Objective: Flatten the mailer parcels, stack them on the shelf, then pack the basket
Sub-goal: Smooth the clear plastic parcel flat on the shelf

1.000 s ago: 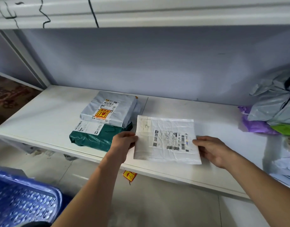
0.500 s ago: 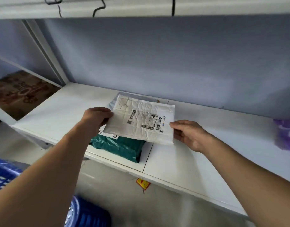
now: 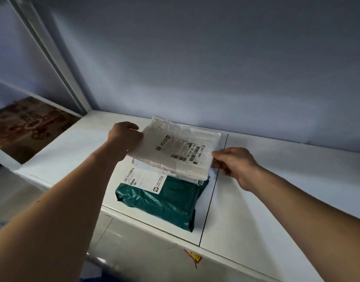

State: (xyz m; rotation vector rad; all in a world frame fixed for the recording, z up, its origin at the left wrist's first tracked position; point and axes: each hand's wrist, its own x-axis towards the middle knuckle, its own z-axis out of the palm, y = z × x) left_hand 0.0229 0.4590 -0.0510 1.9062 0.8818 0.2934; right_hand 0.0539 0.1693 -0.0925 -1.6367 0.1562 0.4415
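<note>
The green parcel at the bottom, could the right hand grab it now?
Probably not straight away: the right hand is busy pinching the white mailer, which covers the green parcel's back part. Its front half lies bare.

On the shelf (image 3: pixel 276 200), the flat mailer (image 3: pixel 179 151) lies on top of the pile, over the bottom parcel (image 3: pixel 164 202), with one hand (image 3: pixel 124 137) left and the other hand (image 3: pixel 234 163) right of it.

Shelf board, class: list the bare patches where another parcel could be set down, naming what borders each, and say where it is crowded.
Free: the shelf right of the panel seam, beyond the right hand; also left of the green mailer, toward the upright post. Crowded: the stack, where both hands hold the white mailer, left hand at its edge.
</note>
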